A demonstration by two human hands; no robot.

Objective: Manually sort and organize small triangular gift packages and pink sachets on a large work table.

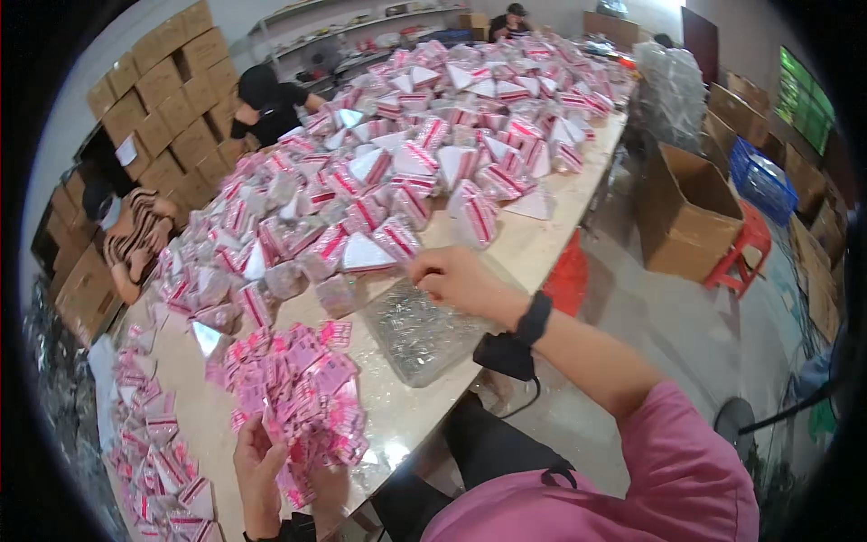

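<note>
My right hand (444,276) hangs over the far side of a shallow clear tray (416,380). Its fingers are curled together, and whatever they pinch is too small to make out. Many thin, shiny silvery pieces (420,327) lie in the tray. At the near left, my left hand (259,462) is beside a heap of small pink printed cards (312,379), overlapping its lower edge. Thumb and fingers of that hand are pinched together; what is between them is not clear. A dark band with a black box (508,355) is strapped to my right wrist.
A large mound of clear-wrapped triangular packs (397,194), white with pink stripes, covers most of the table (591,167). More packs (163,470) lie along the left edge. Three people work around the far sides. An open carton (682,217) and red stool (742,248) stand right.
</note>
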